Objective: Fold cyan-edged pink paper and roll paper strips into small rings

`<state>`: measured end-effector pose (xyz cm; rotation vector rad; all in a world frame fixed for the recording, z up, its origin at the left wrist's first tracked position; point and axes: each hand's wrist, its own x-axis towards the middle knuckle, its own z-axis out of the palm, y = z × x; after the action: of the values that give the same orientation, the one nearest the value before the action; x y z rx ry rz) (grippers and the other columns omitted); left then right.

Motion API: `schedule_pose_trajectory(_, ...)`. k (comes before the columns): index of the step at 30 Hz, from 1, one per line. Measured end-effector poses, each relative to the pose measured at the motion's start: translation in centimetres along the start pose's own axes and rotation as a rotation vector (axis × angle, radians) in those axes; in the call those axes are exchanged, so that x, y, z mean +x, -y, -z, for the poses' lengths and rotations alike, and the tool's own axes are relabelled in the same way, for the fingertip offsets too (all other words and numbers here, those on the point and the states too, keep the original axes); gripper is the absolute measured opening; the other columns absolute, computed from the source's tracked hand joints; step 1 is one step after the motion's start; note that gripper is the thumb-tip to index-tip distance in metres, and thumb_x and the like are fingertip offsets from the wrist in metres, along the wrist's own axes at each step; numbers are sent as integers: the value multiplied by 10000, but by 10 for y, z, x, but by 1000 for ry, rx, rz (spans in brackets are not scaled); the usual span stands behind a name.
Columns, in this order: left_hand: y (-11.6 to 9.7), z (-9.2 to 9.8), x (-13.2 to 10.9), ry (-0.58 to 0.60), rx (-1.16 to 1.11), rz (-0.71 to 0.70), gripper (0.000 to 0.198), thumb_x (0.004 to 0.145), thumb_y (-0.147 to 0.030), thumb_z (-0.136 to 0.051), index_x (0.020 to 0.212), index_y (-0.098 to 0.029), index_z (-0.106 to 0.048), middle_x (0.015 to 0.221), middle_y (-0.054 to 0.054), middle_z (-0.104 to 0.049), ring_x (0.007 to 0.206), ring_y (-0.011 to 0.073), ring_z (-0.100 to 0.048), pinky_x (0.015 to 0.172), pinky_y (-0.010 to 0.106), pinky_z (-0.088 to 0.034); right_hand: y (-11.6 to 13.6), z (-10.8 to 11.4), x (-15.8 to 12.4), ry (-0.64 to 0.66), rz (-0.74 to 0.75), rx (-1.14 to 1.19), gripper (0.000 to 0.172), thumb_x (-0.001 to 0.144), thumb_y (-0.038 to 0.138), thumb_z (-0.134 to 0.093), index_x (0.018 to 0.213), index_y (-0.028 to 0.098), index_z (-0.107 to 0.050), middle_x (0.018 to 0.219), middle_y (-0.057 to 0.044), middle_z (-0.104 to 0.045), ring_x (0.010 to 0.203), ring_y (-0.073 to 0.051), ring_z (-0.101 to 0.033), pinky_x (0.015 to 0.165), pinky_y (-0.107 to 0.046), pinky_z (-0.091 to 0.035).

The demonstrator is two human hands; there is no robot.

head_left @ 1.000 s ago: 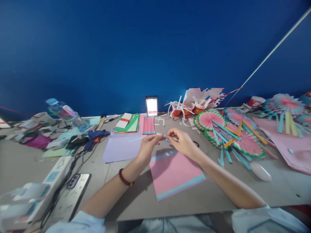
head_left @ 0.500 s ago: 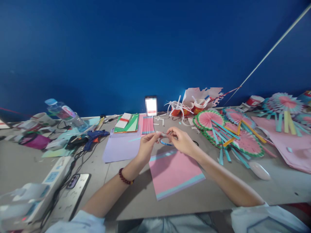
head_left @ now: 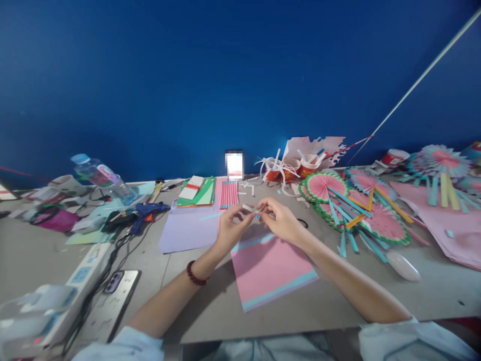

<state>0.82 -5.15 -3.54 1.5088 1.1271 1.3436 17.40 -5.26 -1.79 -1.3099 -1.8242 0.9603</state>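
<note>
Close together above the table, both hands meet over the far edge of a pink sheet (head_left: 270,271) with light-blue bands along two edges. A small white strip (head_left: 247,208) is pinched between the fingers and thumb of my left hand (head_left: 233,224). The fingers of my right hand (head_left: 280,220) are closed at the strip's near end, where a tiny blue bit shows. Their fingertips partly hide what they grip. Left of the hands lies a lilac sheet (head_left: 188,230); pink-and-blue striped folded paper (head_left: 229,194) lies beyond them.
Paper fans (head_left: 325,185) with blue and orange strips spread at the right. Red cups (head_left: 306,168) with white strips stand by the wall. At left are a blue glue gun (head_left: 145,215), a bottle (head_left: 103,173), a power strip (head_left: 78,278) and a phone (head_left: 116,306).
A blue curved band that hung below my fingers is no longer visible as a loop. My left fingers have spread slightly, and the white strip shows more clearly.
</note>
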Motion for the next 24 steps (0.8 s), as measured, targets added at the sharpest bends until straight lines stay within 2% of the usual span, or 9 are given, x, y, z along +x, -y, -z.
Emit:
schedule_pose_trajectory(3, 0, 1, 0, -50, -21, -1, 128, 734, -329, -711, 718, -202, -716, 796, 50, -720, 708, 157, -615, 608, 256, -433, 2, -1, -1, -5, 4, -7, 124, 853, 287, -472, 953, 223, -503, 709, 22, -623, 590, -139, -596, 584, -262, -437)
schedule_pose_trajectory(8, 1, 3, 0, -118, -93, 57, 133, 704, -328, -735, 733, -200, -716, 784, 48, -731, 735, 175, -650, 650, 272, -472, 0, -5, -2, -11, 65, 24, 156, 850, 211, -435, 991, 221, -502, 796, -9, -650, 725, -149, -624, 653, -271, -472)
schedule_pose_trajectory(11, 2, 2, -1, -107, -158, 83, 141, 710, -329, -737, 740, -194, -708, 766, 46, -728, 739, 177, -665, 709, 289, -498, -3, -8, -1, -38, 90, 53, 143, 861, 241, -453, 995, 219, -498, 823, -23, -650, 751, -152, -628, 676, -279, -487)
schedule_pose_trajectory(14, 3, 0, -2, -88, -231, 88, 155, 729, -339, -723, 765, -189, -700, 759, 45, -727, 747, 179, -674, 758, 310, -515, -5, -11, -1, -58, 86, 54, 134, 862, 272, -479, 985, 220, -497, 804, -18, -641, 675, -140, -612, 658, -281, -490)
schedule_pose_trajectory(19, -1, -2, -3, -94, -268, 117, 193, 706, -364, -743, 751, -184, -689, 739, 44, -729, 712, 171, -669, 713, 303, -526, -7, -12, 0, -59, 65, 68, 126, 864, 283, -477, 974, 222, -489, 788, -6, -632, 605, -126, -597, 624, -274, -488)
schedule_pose_trajectory(24, -5, -2, -3, -71, -300, 145, 216, 699, -378, -754, 755, -183, -677, 739, 44, -736, 721, 179, -685, 704, 302, -520, -7, -10, 0, -69, 76, 74, 126, 860, 270, -471, 974, 220, -489, 800, -17, -631, 663, -145, -605, 643, -287, -491)
